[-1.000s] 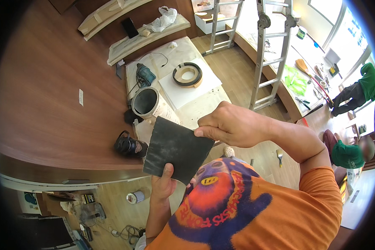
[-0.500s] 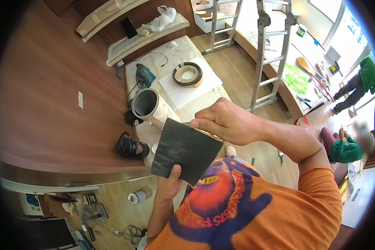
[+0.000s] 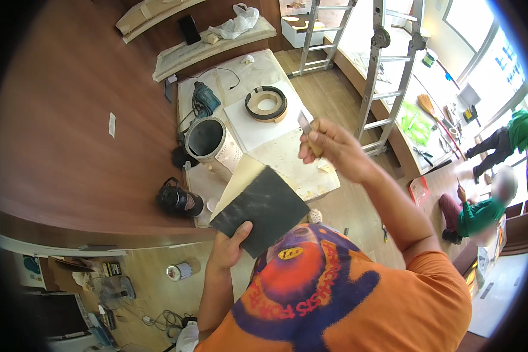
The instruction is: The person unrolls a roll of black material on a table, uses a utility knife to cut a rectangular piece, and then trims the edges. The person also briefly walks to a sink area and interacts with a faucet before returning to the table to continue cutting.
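Observation:
My left hand (image 3: 231, 246) grips the lower left corner of a sandpaper sheet (image 3: 265, 206), thumb on its dark face. A pale, cream-coloured flap (image 3: 239, 179) shows behind the sheet's upper left edge. My right hand (image 3: 337, 149) is raised above the sheet and apart from it, closed around a small flat-bladed knife (image 3: 304, 124) with a tan handle. The blade points up and left. Just past the sheet stands an open cylindrical can (image 3: 227, 157), on a pale-topped bench (image 3: 302, 179).
On the bench lie a coil of edging strip (image 3: 247, 104) and a blue-green power tool (image 3: 205, 97). A black flask (image 3: 182, 201) stands at left, a jar (image 3: 183, 270) on the floor. An aluminium ladder (image 3: 372, 88) rises beyond; two people in green (image 3: 481, 218) are at far right.
My right hand has lifted up and away from the sandpaper's top edge, bringing the knife into view. The sheet has tilted and its pale flap now shows. My left hand keeps its hold.

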Demonstrator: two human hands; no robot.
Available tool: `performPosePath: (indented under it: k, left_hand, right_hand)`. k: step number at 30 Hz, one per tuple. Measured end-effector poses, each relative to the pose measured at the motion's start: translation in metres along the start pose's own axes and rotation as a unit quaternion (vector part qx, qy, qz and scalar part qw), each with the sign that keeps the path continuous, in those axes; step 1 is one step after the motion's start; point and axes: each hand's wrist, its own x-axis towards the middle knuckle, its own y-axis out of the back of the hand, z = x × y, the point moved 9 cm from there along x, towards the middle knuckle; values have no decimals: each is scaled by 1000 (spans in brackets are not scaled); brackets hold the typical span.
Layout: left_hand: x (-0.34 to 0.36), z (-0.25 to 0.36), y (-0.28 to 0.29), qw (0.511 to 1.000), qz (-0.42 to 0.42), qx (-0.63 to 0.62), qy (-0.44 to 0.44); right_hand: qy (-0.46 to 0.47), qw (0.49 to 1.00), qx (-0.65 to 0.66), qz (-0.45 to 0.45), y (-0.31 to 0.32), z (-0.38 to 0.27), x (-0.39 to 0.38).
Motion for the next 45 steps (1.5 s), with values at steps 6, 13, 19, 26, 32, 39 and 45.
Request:
performPosePath:
  k: [6, 13, 19, 26, 32, 39, 45]
  left_hand:
    - [25, -32, -9, 996, -7, -52, 77]
    - [33, -82, 35, 985, 98, -70, 124]
    - [6, -100, 83, 967, 249, 22, 57]
    - [-8, -80, 77, 952, 306, 19, -4]
    - [7, -65, 61, 954, 291, 76, -15]
    - [28, -40, 26, 928, 234, 255, -138]
    - [36, -37, -4, 989, 68, 63, -116]
  right_hand:
    - [-134, 986, 92, 34, -26, 80, -20]
    - [-90, 959, 21, 269, 56, 114, -25]
    - [131, 869, -374, 297, 71, 129, -12]
    - [-56, 937, -344, 35, 31, 245, 2]
    - [-167, 984, 3, -62, -48, 186, 0]
    - [-35, 987, -139, 77, -57, 103, -14]
    - [-77, 991, -108, -4, -88, 99, -45]
